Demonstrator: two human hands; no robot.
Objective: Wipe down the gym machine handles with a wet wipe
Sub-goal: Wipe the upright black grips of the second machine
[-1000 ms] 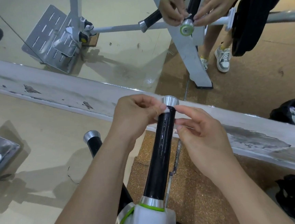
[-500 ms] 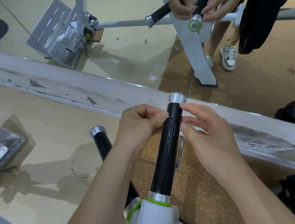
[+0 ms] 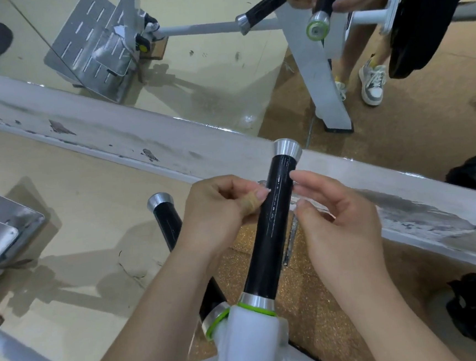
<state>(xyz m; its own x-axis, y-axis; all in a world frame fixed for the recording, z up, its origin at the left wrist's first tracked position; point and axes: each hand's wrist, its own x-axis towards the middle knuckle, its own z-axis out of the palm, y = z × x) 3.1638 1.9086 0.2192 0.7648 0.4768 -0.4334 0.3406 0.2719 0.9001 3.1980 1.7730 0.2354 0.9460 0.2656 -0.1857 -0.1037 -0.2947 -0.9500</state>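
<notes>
White machine post point(image 3: 245, 338) at bottom centre, black handle point(image 3: 272, 229) angled up from it, silver cap on top. Left hand point(image 3: 219, 210) and right hand point(image 3: 338, 217) flanking upper handle, each pinching an end of pale wet wipe point(image 3: 304, 200) — looped behind.

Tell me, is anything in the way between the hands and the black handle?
No, nothing visible. The left hand and right hand sit either side of the black handle, fingertips right at it. Only the thin pale wipe they seem to pinch passes behind it.
</notes>
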